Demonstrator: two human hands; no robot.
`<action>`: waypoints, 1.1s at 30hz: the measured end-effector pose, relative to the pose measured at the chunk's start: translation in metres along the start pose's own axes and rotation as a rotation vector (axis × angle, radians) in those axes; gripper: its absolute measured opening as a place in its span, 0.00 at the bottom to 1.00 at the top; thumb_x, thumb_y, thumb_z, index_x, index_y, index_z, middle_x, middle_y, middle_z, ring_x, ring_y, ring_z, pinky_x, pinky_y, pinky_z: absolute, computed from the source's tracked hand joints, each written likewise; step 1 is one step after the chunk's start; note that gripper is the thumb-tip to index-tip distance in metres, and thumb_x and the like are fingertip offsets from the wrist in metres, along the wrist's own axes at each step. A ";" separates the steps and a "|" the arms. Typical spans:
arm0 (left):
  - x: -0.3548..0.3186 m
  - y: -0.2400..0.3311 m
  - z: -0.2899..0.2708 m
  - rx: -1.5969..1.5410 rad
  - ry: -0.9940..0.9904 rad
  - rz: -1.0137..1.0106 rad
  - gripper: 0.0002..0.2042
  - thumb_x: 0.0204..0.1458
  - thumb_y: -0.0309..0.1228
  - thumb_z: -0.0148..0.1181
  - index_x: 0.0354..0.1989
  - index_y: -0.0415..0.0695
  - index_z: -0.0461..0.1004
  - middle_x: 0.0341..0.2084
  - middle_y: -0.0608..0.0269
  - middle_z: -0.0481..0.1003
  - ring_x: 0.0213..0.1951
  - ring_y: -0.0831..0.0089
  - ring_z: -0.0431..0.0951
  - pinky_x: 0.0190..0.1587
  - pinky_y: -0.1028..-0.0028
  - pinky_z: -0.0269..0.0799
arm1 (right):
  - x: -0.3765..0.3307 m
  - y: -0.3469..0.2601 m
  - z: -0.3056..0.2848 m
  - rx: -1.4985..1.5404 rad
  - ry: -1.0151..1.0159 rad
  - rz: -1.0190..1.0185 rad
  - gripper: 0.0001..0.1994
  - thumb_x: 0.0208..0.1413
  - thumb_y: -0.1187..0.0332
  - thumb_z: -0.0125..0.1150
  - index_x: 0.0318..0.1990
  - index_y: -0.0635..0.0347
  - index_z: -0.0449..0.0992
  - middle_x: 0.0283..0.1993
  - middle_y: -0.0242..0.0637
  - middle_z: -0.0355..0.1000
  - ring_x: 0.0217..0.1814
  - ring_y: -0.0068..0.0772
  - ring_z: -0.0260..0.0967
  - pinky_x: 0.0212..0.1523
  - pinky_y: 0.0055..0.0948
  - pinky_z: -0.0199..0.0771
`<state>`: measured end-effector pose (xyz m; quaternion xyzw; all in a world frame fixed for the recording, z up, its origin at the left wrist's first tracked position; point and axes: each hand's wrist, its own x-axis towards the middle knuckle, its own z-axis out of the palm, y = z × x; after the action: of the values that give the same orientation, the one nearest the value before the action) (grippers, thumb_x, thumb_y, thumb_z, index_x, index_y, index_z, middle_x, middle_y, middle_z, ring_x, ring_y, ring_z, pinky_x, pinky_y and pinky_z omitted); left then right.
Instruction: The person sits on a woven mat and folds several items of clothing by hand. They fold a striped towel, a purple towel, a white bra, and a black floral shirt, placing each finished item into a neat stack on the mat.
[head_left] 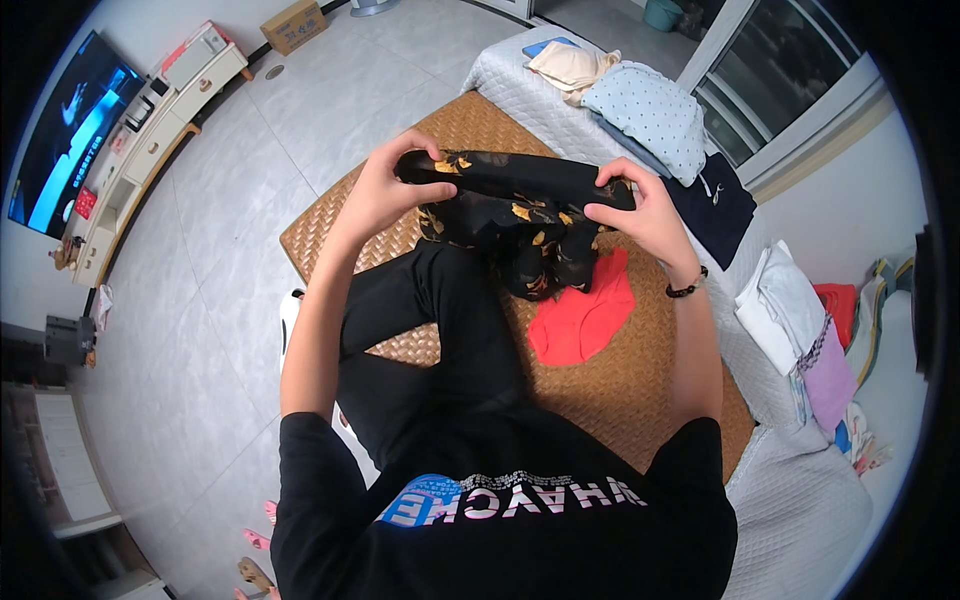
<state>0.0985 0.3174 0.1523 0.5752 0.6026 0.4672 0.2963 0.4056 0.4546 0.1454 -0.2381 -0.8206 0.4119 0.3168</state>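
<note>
Gripping one end of the black garment with yellow leaf print (520, 215) in our left hand (385, 190), fingers curled shut | garment stretched between hands above the woven straw mat (640, 380) | our right hand (640, 215) pinching the other end | red cloth (585, 315) just below.

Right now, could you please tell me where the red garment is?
In the head view, the red garment lies on the woven mat, just right of centre, below the black floral garment.
</note>
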 end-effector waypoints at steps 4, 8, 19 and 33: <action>-0.003 0.013 0.012 0.375 0.158 0.122 0.07 0.49 0.24 0.62 0.37 0.41 0.73 0.32 0.60 0.74 0.36 0.72 0.75 0.36 0.73 0.70 | 0.004 -0.014 0.007 -0.322 0.177 0.066 0.10 0.43 0.70 0.69 0.32 0.61 0.76 0.34 0.39 0.72 0.40 0.37 0.70 0.45 0.29 0.67; 0.000 0.016 0.016 0.626 0.301 0.338 0.06 0.49 0.24 0.59 0.36 0.40 0.74 0.32 0.54 0.69 0.32 0.54 0.73 0.37 0.62 0.70 | 0.007 -0.011 0.009 -0.483 0.292 -0.061 0.08 0.44 0.68 0.69 0.31 0.60 0.78 0.33 0.40 0.72 0.39 0.40 0.70 0.44 0.32 0.69; 0.001 0.027 0.004 0.929 0.052 0.322 0.13 0.47 0.17 0.51 0.41 0.45 0.70 0.38 0.55 0.68 0.38 0.54 0.75 0.35 0.61 0.73 | 0.015 -0.038 -0.002 -0.521 0.105 0.015 0.06 0.41 0.81 0.54 0.29 0.61 0.73 0.41 0.34 0.66 0.31 0.29 0.66 0.33 0.26 0.67; 0.000 0.069 -0.025 1.368 -0.215 0.732 0.03 0.44 0.25 0.59 0.27 0.43 0.77 0.42 0.66 0.71 0.43 0.69 0.72 0.43 0.69 0.74 | 0.019 -0.061 -0.050 -0.847 -0.290 -0.441 0.05 0.45 0.70 0.58 0.28 0.61 0.75 0.32 0.38 0.74 0.38 0.39 0.70 0.41 0.34 0.68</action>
<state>0.1054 0.3047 0.2245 0.8340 0.4968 0.0019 -0.2401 0.4210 0.4596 0.2253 -0.1068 -0.9822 -0.0056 0.1544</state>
